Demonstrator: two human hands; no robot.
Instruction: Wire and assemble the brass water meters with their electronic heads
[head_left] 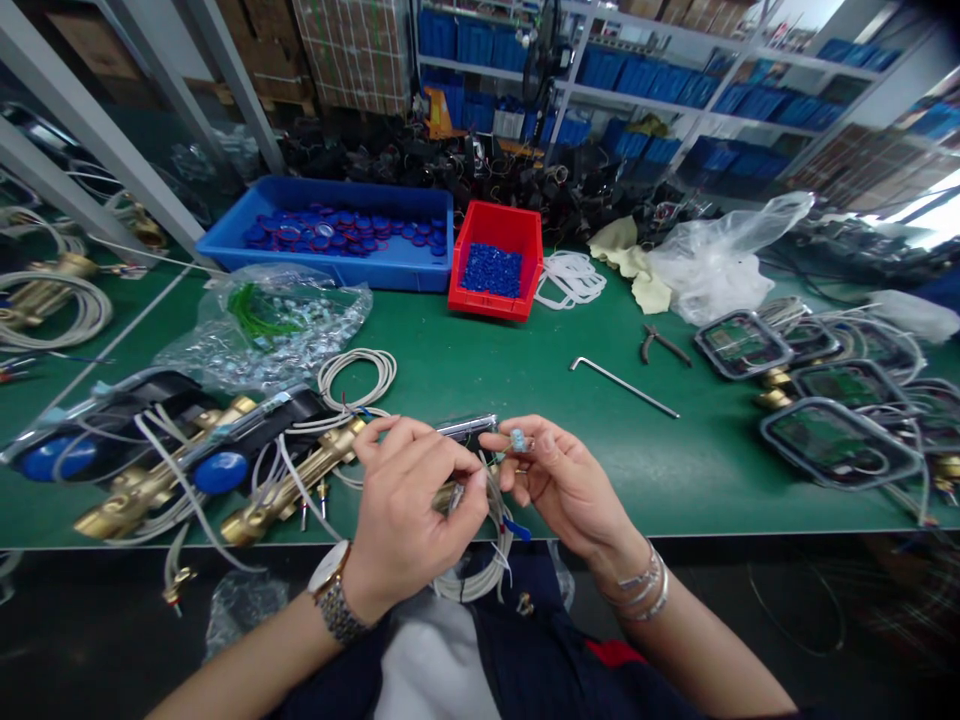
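My right hand (pixel 566 485) pinches a small pale-blue piece (pixel 518 440) between thumb and fingertips; it looks like a tiny connector or clip. Close beside it, my left hand (pixel 420 510) has thumb and forefinger pressed together, and whatever is between them is too small to make out. Below both hands a coil of grey cable (pixel 480 580) hangs at the table's front edge, with a blue tag (pixel 517 530) on it. Partly hidden behind my left hand lies a shiny metal-edged housing (pixel 469 428). To the left, brass valve bodies (pixel 289 490) with cables rest on the green table (pixel 517 355).
A blue bin (pixel 330 268) of blue discs and a red bin (pixel 491 302) of small blue parts stand at the back. A clear bag (pixel 300 345), a hex key (pixel 626 387) and pliers (pixel 664 345) lie on the table. Clear-covered meters (pixel 840 440) are at right.
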